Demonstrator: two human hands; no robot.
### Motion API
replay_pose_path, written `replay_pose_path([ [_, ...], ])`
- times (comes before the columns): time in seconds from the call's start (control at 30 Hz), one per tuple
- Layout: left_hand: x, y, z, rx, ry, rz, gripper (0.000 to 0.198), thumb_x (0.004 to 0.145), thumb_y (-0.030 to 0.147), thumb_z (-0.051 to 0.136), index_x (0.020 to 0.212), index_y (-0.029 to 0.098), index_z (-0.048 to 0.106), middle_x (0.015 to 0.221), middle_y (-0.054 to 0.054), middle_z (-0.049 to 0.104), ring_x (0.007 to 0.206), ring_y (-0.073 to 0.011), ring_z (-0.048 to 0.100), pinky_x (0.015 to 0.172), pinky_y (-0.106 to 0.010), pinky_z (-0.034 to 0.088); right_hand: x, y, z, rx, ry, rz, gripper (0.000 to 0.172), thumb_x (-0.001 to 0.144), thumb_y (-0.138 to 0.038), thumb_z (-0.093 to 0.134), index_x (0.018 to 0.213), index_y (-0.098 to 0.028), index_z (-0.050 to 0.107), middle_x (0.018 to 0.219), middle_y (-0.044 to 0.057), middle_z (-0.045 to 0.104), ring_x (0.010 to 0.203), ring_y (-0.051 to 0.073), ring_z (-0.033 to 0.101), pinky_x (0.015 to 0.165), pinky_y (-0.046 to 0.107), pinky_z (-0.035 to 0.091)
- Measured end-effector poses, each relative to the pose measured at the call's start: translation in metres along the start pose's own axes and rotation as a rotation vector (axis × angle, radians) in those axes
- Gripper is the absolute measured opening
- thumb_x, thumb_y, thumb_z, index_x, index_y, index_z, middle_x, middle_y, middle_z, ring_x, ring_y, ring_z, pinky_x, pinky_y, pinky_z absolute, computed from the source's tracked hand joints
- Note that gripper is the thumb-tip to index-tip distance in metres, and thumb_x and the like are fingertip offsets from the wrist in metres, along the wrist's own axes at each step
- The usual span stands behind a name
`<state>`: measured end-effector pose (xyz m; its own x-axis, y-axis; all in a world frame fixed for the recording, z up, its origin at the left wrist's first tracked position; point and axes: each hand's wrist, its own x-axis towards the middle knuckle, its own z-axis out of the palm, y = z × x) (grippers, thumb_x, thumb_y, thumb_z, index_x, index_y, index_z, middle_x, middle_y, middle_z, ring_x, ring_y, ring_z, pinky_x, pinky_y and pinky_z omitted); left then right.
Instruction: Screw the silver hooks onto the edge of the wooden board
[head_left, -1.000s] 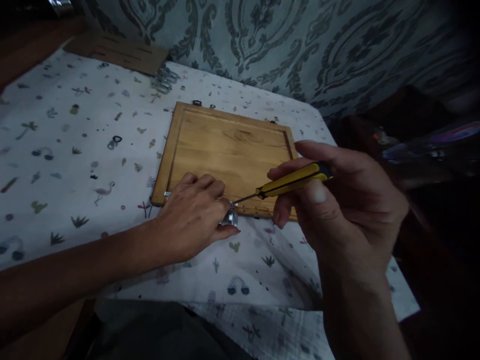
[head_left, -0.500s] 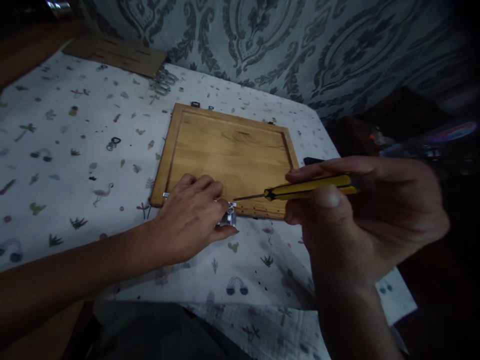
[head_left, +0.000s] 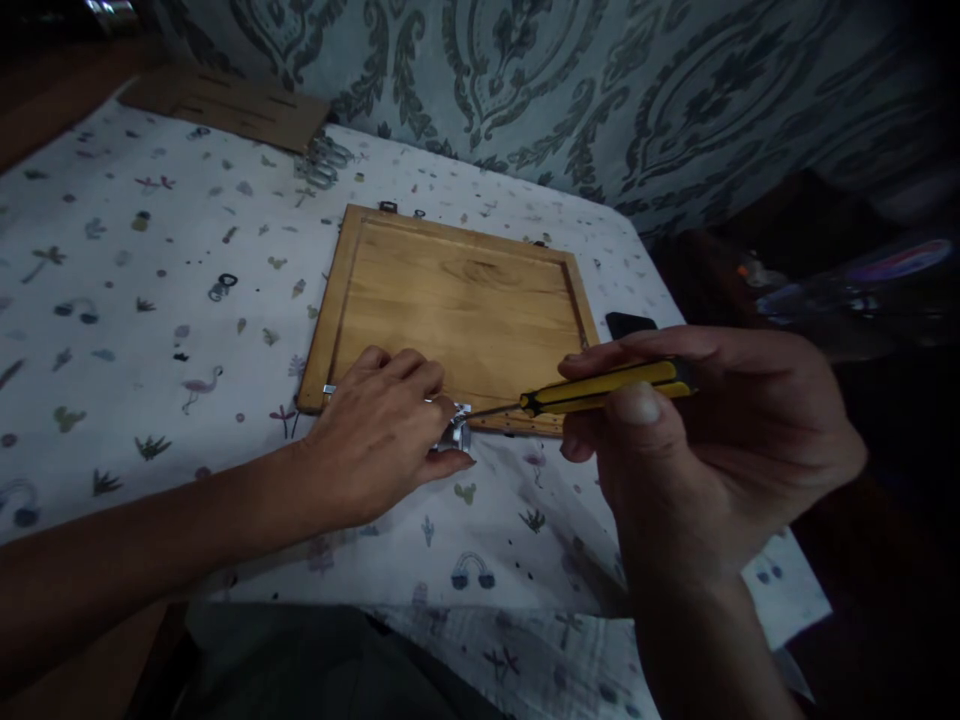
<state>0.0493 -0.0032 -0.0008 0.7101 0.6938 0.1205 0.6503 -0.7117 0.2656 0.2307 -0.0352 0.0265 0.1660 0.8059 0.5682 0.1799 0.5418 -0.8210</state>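
Observation:
A framed wooden panel (head_left: 450, 300) lies on the table, with several small dark holes along its near edge. My left hand (head_left: 382, 430) rests on that edge, its fingers and thumb closed around a shiny metal fitting (head_left: 459, 430), which looks like a hinge and is partly hidden. My right hand (head_left: 690, 450) grips a yellow-and-black screwdriver (head_left: 607, 390) between thumb and fingers. The screwdriver's thin tip points left and reaches the fitting beside my left fingertips; whether it sits in a screw cannot be made out. Another bit of silver metal (head_left: 329, 390) shows left of my left hand.
A patterned white cloth (head_left: 150, 350) covers the table. At the back left lie a flat brown board (head_left: 225, 105) and a bunch of wire-like metal loops (head_left: 324, 160). A dark flat object (head_left: 630, 324) is beyond my right hand. A patterned wall (head_left: 525, 80) stands behind.
My right hand has moved a little left and down, bringing the screwdriver's tip from just above the panel's edge onto the metal fitting. My left hand has stayed in place.

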Motion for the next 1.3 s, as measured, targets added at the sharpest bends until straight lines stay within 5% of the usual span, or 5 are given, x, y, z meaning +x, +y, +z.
replay_pose_path([
  [0.27, 0.002, 0.001, -0.002, -0.015, -0.054, -0.018, 0.033, 0.087, 0.047, 0.065, 0.093, 0.016, 0.074, 0.094, -0.007, 0.066, 0.100, -0.0284, 0.058, 0.082, -0.042, 0.035, -0.001, 0.007, 0.000, 0.031, 0.003, -0.035, 0.019, 0.080, -0.015, 0.075, 0.096, -0.023, 0.070, 0.086, 0.000, 0.072, 0.051, 0.010, 0.061, 0.035, 0.021, 0.046],
  [0.53, -0.001, -0.002, 0.003, 0.006, 0.050, 0.029, 0.033, 0.086, 0.050, 0.065, 0.090, 0.018, 0.073, 0.089, -0.007, 0.066, 0.094, -0.0258, 0.058, 0.079, -0.039, 0.035, 0.002, 0.001, -0.001, 0.038, -0.019, -0.045, 0.025, 0.074, -0.010, 0.078, 0.090, -0.023, 0.064, 0.084, 0.000, 0.072, 0.061, 0.013, 0.065, 0.031, 0.019, 0.043],
  [0.63, -0.001, -0.002, 0.002, 0.003, 0.031, 0.021, 0.034, 0.086, 0.050, 0.065, 0.090, 0.018, 0.074, 0.090, -0.007, 0.066, 0.094, -0.0265, 0.058, 0.079, -0.039, 0.035, 0.004, -0.001, -0.002, 0.061, -0.088, -0.012, 0.028, 0.075, -0.006, 0.076, 0.093, -0.024, 0.064, 0.085, -0.002, 0.073, 0.049, 0.009, 0.058, 0.030, 0.018, 0.043],
  [0.83, 0.001, 0.000, 0.001, 0.018, 0.000, 0.002, 0.035, 0.085, 0.051, 0.066, 0.092, 0.017, 0.074, 0.092, -0.008, 0.067, 0.096, -0.0275, 0.057, 0.080, -0.040, 0.035, 0.004, -0.005, -0.007, -0.029, -0.169, 0.066, 0.028, 0.087, -0.027, 0.069, 0.115, -0.028, 0.070, 0.094, 0.003, 0.070, 0.067, 0.015, 0.067, 0.040, 0.026, 0.052],
  [1.3, 0.001, 0.000, -0.001, -0.021, -0.054, -0.013, 0.036, 0.087, 0.050, 0.064, 0.096, 0.017, 0.074, 0.096, -0.007, 0.065, 0.101, -0.0287, 0.057, 0.082, -0.042, 0.034, 0.005, -0.009, -0.004, 0.027, -0.198, 0.069, 0.026, 0.079, -0.015, 0.075, 0.100, -0.030, 0.071, 0.088, -0.002, 0.074, 0.060, 0.014, 0.068, 0.033, 0.023, 0.050],
])
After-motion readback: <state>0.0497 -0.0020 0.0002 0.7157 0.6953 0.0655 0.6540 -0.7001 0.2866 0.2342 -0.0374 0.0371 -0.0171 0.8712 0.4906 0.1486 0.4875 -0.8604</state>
